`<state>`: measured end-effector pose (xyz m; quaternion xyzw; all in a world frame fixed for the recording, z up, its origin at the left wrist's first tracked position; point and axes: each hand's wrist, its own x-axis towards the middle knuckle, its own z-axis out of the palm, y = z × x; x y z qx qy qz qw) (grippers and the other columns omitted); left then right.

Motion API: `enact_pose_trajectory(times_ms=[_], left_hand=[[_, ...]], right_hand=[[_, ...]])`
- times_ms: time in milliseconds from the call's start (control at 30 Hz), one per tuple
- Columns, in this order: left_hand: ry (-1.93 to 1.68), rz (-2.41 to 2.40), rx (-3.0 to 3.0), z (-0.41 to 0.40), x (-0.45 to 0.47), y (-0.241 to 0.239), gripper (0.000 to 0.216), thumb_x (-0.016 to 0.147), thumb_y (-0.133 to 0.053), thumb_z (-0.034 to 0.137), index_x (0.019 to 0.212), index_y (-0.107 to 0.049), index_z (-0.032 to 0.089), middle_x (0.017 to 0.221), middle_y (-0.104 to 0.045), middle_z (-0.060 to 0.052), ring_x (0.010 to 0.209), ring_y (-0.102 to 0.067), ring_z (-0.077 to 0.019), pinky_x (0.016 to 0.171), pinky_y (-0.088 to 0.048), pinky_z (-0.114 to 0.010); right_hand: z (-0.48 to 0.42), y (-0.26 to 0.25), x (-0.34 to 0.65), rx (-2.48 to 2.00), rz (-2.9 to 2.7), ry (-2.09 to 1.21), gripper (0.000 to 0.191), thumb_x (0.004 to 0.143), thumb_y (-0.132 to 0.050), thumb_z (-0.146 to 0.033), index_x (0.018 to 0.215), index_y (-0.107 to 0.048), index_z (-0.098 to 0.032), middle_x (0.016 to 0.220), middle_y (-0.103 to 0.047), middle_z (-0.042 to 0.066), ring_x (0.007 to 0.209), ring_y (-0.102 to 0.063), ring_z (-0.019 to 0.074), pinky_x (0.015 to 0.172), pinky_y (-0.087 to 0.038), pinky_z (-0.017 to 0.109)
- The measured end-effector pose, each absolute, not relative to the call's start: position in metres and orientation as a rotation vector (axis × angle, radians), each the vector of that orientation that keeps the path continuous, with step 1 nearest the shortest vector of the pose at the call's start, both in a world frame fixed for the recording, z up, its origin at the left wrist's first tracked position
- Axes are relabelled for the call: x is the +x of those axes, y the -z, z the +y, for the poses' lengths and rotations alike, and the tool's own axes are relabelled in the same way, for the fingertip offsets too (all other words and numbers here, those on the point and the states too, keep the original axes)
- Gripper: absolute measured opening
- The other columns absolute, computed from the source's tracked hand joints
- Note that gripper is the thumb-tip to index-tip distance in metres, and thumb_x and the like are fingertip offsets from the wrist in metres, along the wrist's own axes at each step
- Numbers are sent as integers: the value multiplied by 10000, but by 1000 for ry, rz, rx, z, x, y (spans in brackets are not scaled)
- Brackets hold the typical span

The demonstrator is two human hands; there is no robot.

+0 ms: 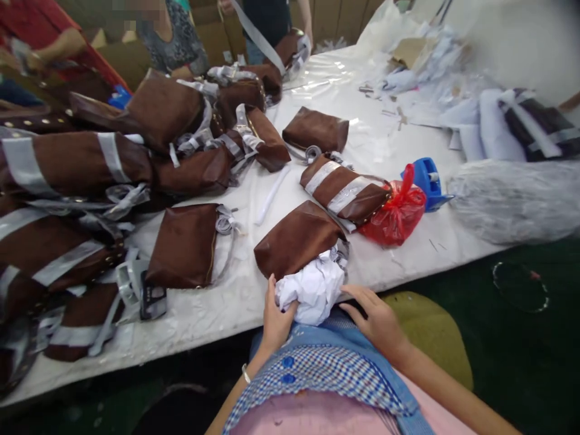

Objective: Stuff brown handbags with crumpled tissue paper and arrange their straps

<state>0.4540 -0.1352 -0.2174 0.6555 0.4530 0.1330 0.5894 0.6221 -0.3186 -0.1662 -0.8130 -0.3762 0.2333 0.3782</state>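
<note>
A: Status?
B: Left hand gripped paper wad at mouth of brown bag, table edge. Right hand lay flat, empty. Wad was mostly outside, so stuffing looked barely begun.

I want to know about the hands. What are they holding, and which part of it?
The left hand grips the crumpled white paper by its left side, at the mouth of a brown bag. The right hand holds nothing.

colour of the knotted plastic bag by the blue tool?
Red plastic bag, clearest in the head view.
</note>
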Motion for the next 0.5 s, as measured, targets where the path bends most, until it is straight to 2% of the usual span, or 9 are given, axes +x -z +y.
enact_pose_trajectory(times_ms=[67,133,200,267,333,433,500], left_hand=[[-348,1122,1470,-143,458,216,958,763,-739,335,1545,-200,205,1550,-354,-147,1438,-350,-269,1191,-286,-415],[-373,1148,1363,-151,463,211,967,758,-741,320,1548,-194,214,1547,-365,-140,1427,-368,-274,1186,-301,-413],[-408,1112,1110,-158,467,204,967,775,-713,288,1558,-146,256,1546,-378,-121,1383,-433,-268,1135,-387,-410],[-470,1023,755,-163,468,197,940,814,-665,293,1560,-94,314,1522,-424,-99,1292,-533,-259,1029,-495,-408],[-542,946,486,-168,466,196,840,856,-627,354,1548,-151,346,1474,-486,-92,1181,-614,-257,898,-567,-399],[-696,1053,557,-174,462,208,541,878,-611,429,1381,-493,270,1373,-567,-114,1045,-671,-256,787,-591,-369],[-782,1173,849,-177,465,224,337,890,-590,381,1178,-642,213,1288,-612,-121,1057,-662,-262,828,-582,-382]], right_hand=[[-300,157,631,-1953,-1415,-567,595,842,-700,-371,1408,-526,-313,1506,-464,60,1405,-395,313,1188,-286,510],[-273,160,632,-1775,-1806,-600,787,769,-783,-339,1472,-426,-335,1597,-301,56,1479,-231,344,1209,-175,571],[-249,169,630,-1708,-2012,-568,857,753,-787,-254,1499,-373,-333,1610,-264,75,1485,-199,362,1198,-145,610],[-236,179,632,-1709,-2123,-488,836,786,-719,-167,1517,-338,-306,1581,-335,96,1459,-275,350,1188,-180,600],[-234,184,640,-1680,-2214,-394,781,818,-646,-127,1522,-335,-263,1494,-473,111,1374,-419,318,1169,-247,561],[-239,180,660,-1603,-2269,-290,676,855,-625,-183,1490,-395,-212,1341,-613,112,1220,-554,275,1121,-334,505],[-241,173,672,-1594,-2225,-246,617,875,-618,-216,1462,-430,-213,1301,-635,105,1190,-571,262,1095,-367,481]])
